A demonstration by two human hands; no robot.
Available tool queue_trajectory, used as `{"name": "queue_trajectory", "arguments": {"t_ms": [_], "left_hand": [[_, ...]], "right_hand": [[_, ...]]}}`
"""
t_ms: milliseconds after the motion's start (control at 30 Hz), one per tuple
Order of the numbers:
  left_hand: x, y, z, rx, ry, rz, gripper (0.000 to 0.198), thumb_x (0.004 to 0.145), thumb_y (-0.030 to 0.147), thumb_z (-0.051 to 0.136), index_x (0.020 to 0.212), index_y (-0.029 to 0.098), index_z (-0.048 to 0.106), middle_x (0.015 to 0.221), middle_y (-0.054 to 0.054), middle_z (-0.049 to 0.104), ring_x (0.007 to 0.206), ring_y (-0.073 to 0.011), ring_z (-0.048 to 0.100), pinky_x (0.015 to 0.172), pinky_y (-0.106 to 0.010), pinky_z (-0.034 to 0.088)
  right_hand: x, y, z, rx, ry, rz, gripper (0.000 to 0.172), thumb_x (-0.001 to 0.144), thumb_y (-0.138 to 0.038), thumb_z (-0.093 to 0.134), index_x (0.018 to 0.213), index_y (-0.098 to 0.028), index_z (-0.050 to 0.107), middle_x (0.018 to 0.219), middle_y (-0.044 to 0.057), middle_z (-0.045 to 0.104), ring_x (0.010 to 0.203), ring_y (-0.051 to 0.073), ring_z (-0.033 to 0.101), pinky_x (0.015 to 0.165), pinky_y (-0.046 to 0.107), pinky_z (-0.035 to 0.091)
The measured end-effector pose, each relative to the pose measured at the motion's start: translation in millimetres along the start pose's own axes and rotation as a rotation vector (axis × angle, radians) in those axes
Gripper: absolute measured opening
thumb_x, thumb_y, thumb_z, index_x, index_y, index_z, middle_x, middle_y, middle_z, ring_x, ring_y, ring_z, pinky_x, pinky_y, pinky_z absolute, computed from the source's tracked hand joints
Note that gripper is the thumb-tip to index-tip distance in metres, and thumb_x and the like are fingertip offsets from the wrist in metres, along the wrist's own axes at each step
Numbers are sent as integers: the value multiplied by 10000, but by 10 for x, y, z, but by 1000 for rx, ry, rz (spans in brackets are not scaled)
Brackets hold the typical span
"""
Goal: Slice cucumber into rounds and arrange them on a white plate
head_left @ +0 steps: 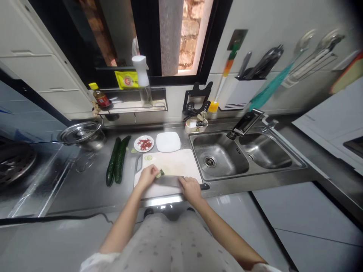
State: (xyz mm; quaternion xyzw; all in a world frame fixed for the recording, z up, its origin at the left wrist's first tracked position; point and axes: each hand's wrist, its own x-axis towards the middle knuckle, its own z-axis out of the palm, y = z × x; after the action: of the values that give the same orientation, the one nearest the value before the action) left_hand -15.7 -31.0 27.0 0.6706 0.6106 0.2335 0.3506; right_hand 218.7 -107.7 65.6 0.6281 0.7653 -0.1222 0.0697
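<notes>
A white cutting board with a grey handle lies on the steel counter. Over its near half, my right hand is closed on a knife, whose blade points left and whose black handle end sticks out to the right. My left hand pinches a small green cucumber piece beside the blade tip. Some pale cucumber slices lie at the board's far left corner. Two whole cucumbers rest side by side on the counter to the left.
Behind the board stand a small plate of chopped red bits and a white square plate. A lidded steel pot is at the left. To the right is a double sink with a faucet. A shelf holds bottles.
</notes>
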Motion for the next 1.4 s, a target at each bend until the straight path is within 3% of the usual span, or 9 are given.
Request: {"name": "queue_trajectory", "arguments": {"t_ms": [233,433,700,1000,1267,1400], "left_hand": [[282,-266,76,-277,264,-123,151,716,320,598,753,175,577,682,2,608,665,-140,578,659,-251,449],[582,-406,109,-166,382,-290,135,696,239,614,810,181,569,741,-11,628,679,-143,585,668,-256,431],[773,-344,110,102,382,-307,152,809,214,519,942,202,593,848,-67,669,776,-199,609,709,-288,396],[838,-387,172,276,374,-241,223,813,178,503,1010,187,607,928,-105,672,827,-220,606,722,-289,390],[831,-385,177,407,353,-211,225,845,218,458,860,162,675,918,-139,652,887,-246,579,794,-324,391],[792,-373,154,378,358,-210,249,838,239,469,906,154,693,951,-155,641,919,-266,568,824,-350,394]], "right_hand": [[-11,69,-5,12,-2,48,404,845,-186,523,1244,-244,538,1017,80,635,985,206,533,818,296,306],[-13,128,-9,23,2,97,418,847,-195,511,1262,-241,541,1021,79,646,1000,205,540,823,286,318],[-20,191,25,47,-13,129,410,835,-202,512,1241,-232,558,1030,68,653,976,202,555,816,277,329],[-44,246,18,68,-23,156,424,822,-184,504,1239,-229,565,1023,65,665,980,201,565,815,272,341],[-19,272,30,86,-7,184,430,822,-186,495,1241,-247,570,1012,58,671,969,199,573,797,266,351],[4,268,42,116,-5,188,411,833,-194,486,1229,-248,579,1040,51,673,969,190,579,797,260,354]]}}
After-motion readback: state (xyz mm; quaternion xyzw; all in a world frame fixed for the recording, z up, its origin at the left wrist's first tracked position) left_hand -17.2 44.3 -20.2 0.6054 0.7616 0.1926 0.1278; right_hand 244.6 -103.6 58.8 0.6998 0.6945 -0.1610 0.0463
